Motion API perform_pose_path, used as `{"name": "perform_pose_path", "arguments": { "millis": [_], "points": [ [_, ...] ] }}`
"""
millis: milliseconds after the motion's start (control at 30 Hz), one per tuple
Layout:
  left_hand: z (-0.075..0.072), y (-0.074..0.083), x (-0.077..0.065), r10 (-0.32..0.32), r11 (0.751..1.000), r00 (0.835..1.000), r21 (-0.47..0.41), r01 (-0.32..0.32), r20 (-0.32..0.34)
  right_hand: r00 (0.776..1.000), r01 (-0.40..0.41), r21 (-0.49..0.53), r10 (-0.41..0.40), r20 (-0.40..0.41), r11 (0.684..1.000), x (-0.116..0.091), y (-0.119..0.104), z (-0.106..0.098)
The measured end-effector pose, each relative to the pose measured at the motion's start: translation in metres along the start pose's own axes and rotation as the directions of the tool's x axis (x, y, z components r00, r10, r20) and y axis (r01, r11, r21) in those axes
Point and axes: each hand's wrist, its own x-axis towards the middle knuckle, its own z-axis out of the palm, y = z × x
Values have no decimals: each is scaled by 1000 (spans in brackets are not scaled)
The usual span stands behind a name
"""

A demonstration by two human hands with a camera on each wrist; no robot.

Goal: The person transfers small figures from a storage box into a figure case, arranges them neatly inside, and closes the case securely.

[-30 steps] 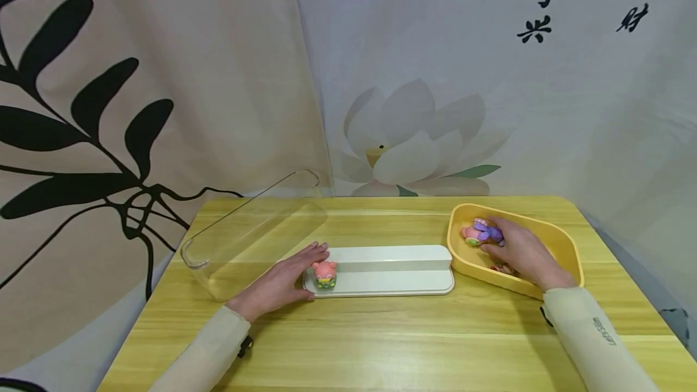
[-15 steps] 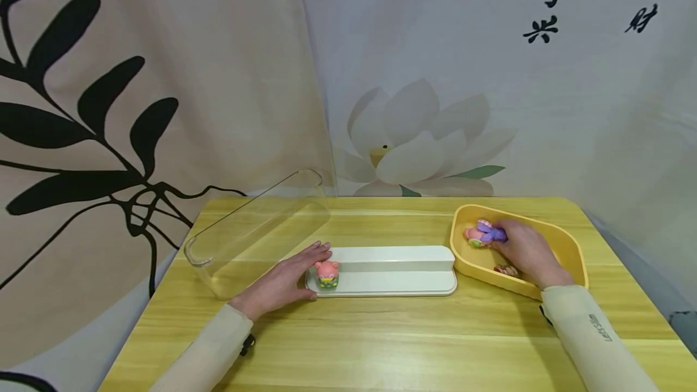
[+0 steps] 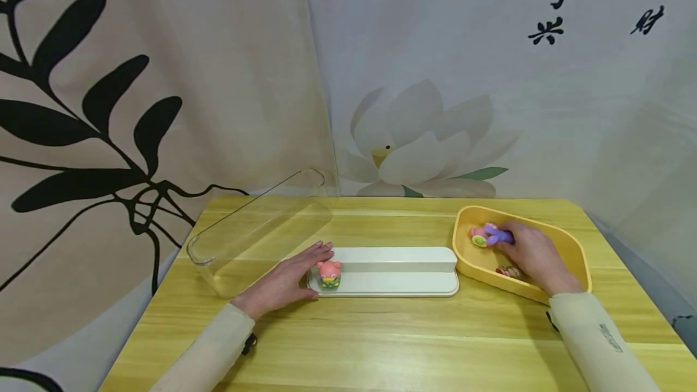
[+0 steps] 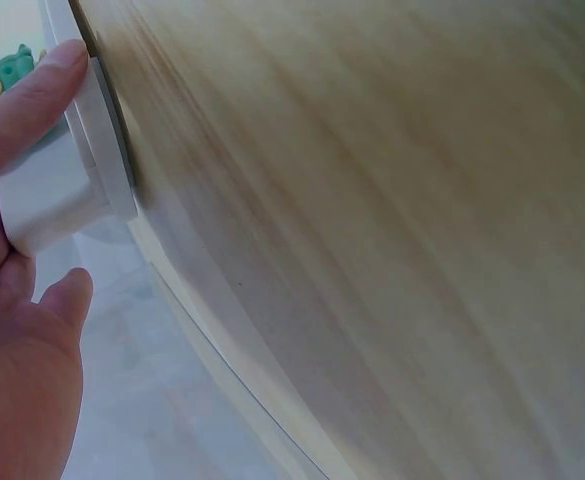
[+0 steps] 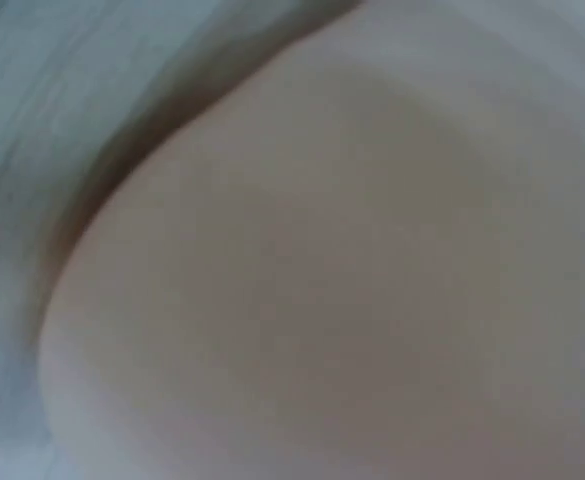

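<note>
My left hand [image 3: 283, 280] grips the left end of a white stepped base [image 3: 394, 283], thumb at its front edge and fingers at the back. A small pink pig-like figurine with a green and yellow lower part [image 3: 329, 274] stands on the base's lower step beside that hand. Over at the right, my right hand [image 3: 536, 256] reaches into a yellow tray [image 3: 563, 241] and pinches a small purple figurine [image 3: 498, 235]. Next to it in the tray lies a pink figurine [image 3: 479, 236], partly covered. Another small reddish figurine [image 3: 509, 271] lies under the hand.
A clear plastic cover [image 3: 261, 235] rests on the wooden table [image 3: 381, 343] behind the left hand. Printed curtains hang behind the table. A blurred pale surface [image 5: 322, 280] fills most of the right wrist view.
In the tray, my right hand has shifted slightly with the purple figurine, which has turned. The left hand keeps its place on the base. The head view has swung slightly left.
</note>
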Motion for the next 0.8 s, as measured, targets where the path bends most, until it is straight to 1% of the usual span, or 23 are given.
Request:
{"name": "perform_pose_path", "arguments": {
  "millis": [133,267,400,600,700,800],
  "points": [
    [0,0,1,-10,1000,1000,12,10,9,999,7,9,-6,-41,1000,-3,-3,-6],
    [0,-1,1,-14,1000,1000,13,14,9,998,-23,32,25,-64,999,-5,-8,-13],
    [1,-1,0,2,1000,1000,6,-2,-2,994,-43,43,47,-97,998,-9,-13,-20],
    [2,-2,0,10,1000,1000,9,-10,-5,987,-25,44,32,-160,999,-17,-19,-26],
    [1,-1,0,-5,1000,1000,0,5,3,984,-18,44,25,-177,999,-20,-22,-29],
    [1,0,0,-5,1000,1000,-3,5,1,982,-16,51,25,-186,999,-22,-27,-32]
  ]
}}
